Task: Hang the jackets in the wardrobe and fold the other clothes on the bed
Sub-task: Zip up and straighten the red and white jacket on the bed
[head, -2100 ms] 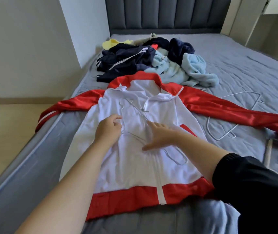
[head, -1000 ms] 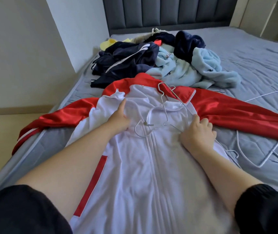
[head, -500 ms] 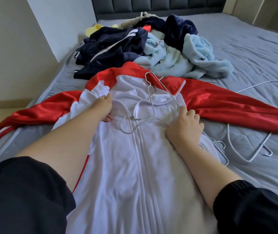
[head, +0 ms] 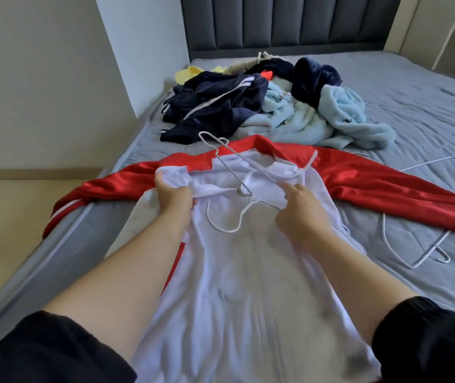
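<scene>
A red and white jacket (head: pixel 237 266) lies face up on the grey bed (head: pixel 428 111), sleeves spread left and right. A thin wire hanger (head: pixel 234 172) pokes out of its neck, hook past the red collar. My left hand (head: pixel 172 196) grips the white fabric at the left shoulder. My right hand (head: pixel 300 214) pinches the right shoulder fabric over the hanger's arm. Behind lies a pile of clothes: a navy striped jacket (head: pixel 215 106), pale blue fleece (head: pixel 325 120), a dark blue fleece (head: pixel 314 76).
Another wire hanger (head: pixel 425 239) lies on the bed to the right of the jacket. The bed's left edge runs beside a beige floor (head: pixel 8 217) and a white wall. A padded grey headboard (head: pixel 284 23) stands at the back.
The hanger went from lying on the jacket's front to sitting in its neck with the hook out. Both hands moved up from the chest to the shoulders and now grip the fabric.
</scene>
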Demonstrator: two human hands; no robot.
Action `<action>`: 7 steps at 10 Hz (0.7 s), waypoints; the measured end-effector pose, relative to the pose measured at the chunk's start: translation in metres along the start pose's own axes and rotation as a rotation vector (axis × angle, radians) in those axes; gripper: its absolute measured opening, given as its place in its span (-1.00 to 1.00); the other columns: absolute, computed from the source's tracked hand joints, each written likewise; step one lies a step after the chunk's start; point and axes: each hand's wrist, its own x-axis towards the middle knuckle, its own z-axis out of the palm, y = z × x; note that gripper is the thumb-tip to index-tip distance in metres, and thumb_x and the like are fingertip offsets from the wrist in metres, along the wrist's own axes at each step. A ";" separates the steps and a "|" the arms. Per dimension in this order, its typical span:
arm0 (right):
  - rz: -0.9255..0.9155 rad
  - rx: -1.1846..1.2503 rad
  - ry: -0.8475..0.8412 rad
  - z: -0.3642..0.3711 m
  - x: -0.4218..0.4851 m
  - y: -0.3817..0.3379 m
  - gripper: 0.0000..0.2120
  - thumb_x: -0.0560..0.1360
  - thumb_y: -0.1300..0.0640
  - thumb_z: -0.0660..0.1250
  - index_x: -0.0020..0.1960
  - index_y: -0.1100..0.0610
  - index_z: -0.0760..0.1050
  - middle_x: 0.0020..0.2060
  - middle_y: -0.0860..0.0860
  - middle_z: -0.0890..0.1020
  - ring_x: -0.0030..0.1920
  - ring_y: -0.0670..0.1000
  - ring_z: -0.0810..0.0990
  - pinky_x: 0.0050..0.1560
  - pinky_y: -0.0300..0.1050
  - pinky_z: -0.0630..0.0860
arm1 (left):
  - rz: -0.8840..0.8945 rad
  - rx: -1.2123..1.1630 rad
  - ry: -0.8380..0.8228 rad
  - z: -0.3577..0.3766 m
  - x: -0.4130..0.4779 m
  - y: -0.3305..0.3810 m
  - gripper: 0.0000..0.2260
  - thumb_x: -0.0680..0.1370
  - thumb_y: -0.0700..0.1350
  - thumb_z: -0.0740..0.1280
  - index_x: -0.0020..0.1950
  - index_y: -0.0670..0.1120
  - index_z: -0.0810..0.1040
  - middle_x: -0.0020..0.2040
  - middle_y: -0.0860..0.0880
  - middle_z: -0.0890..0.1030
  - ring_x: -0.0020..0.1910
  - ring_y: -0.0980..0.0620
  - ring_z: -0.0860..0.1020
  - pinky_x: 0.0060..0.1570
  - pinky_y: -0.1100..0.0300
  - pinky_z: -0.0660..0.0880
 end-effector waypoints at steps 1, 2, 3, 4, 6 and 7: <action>-0.107 0.056 -0.196 -0.017 -0.001 -0.014 -0.53 0.40 0.30 0.20 0.21 -0.08 0.54 -0.13 -0.04 0.63 -0.12 0.06 0.56 -0.15 -0.10 0.47 | 0.060 -0.134 -0.095 -0.030 -0.028 0.016 -0.53 0.51 -0.41 0.20 0.11 0.19 0.37 -0.12 0.06 0.51 -0.16 0.01 0.54 -0.28 0.28 0.49; -0.097 0.085 -0.316 -0.034 -0.002 -0.025 -0.59 0.39 0.36 0.17 0.03 -0.02 0.63 -0.26 -0.02 0.63 -0.25 0.01 0.50 -0.23 -0.16 0.41 | 0.219 -0.090 -0.101 -0.042 -0.028 0.012 -0.48 0.50 -0.42 0.23 0.41 -0.07 0.32 0.21 -0.10 0.50 0.17 -0.11 0.50 0.13 0.19 0.46; 0.005 0.130 -0.475 -0.051 -0.004 -0.034 -0.50 0.31 0.41 0.10 -0.09 -0.11 0.58 -0.31 0.15 0.67 -0.38 0.08 0.54 -0.35 -0.12 0.51 | 0.252 -0.161 -0.071 -0.065 -0.040 0.017 -0.59 0.47 -0.43 0.23 0.11 0.06 0.41 0.03 0.12 0.42 0.09 0.04 0.37 -0.16 0.52 0.30; 0.036 0.092 -0.531 -0.056 -0.008 -0.042 -0.47 0.32 0.41 0.02 -0.06 -0.11 0.56 -0.45 0.03 0.62 -0.48 0.03 0.52 -0.51 -0.20 0.50 | 0.318 -0.063 -0.082 -0.084 -0.043 0.013 -0.49 0.44 -0.46 0.19 0.30 -0.04 0.40 0.22 0.07 0.41 0.24 0.02 0.37 0.13 0.51 0.26; 0.093 0.174 -0.564 -0.041 -0.009 -0.064 -0.61 0.47 0.35 0.06 0.05 0.09 0.59 -0.37 0.08 0.61 -0.44 0.08 0.48 -0.50 -0.18 0.46 | 0.691 0.088 -0.331 -0.088 -0.076 0.013 -0.38 0.35 -0.56 0.15 0.38 -0.20 0.36 0.28 -0.03 0.43 0.31 0.17 0.34 0.20 0.58 0.15; 0.149 0.253 -0.571 -0.040 -0.003 -0.070 -0.63 0.49 0.34 0.06 0.13 0.18 0.56 -0.35 0.09 0.62 -0.46 0.05 0.46 -0.52 -0.20 0.43 | 0.659 -0.005 -0.389 -0.084 -0.090 0.025 -0.35 0.36 -0.58 0.13 0.40 -0.18 0.42 0.30 0.07 0.38 0.23 0.51 0.22 0.15 0.68 0.12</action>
